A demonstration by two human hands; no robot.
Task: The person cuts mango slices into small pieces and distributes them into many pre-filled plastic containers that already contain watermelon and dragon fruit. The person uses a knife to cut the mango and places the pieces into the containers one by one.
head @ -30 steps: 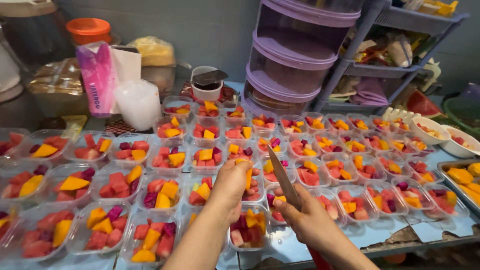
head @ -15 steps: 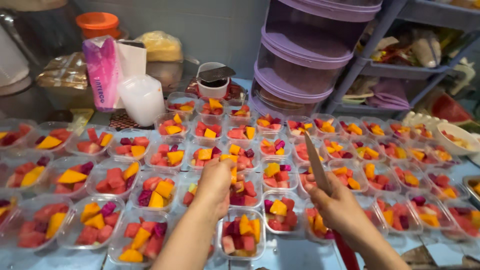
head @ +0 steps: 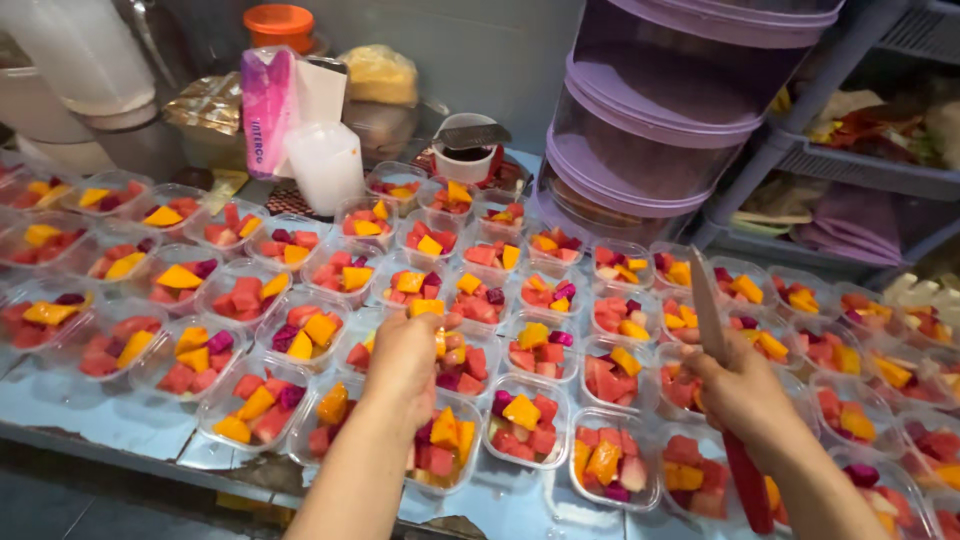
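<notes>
The left hand [head: 405, 362] was closed on a yellow-orange fruit piece [head: 432, 322] — a mango-coloured wedge whose upper end showed above the thumb and forefinger — and hung just over a clear fruit cup [head: 462, 362] in the middle rows of the spread. The right hand [head: 745, 395] was wrapped tight around the red handle of a knife [head: 722, 385], blade [head: 706, 318] tilted up and away from the knuckles, idle above the cups to that side. The step in hand appeared to be topping: cups around the left-hand grip already carried red melon-like cubes, purple cubes and an orange wedge each, so the held piece was probably destined for the cup directly beneath the fingers. The next move would call for lowering the wedge onto the cubes under the grip and parting thumb and forefinger without nudging the thin-walled neighbours, which stood touching on every side; the knife point would need to stay clear of the cups behind it. Beyond both grips stood stacked purple-rimmed tubs [head: 655, 140], a white beaker [head: 325, 165] and a blue shelf rack [head: 850, 160]; the blue table [head: 110, 425] edge lay nearest the wrists.
</notes>
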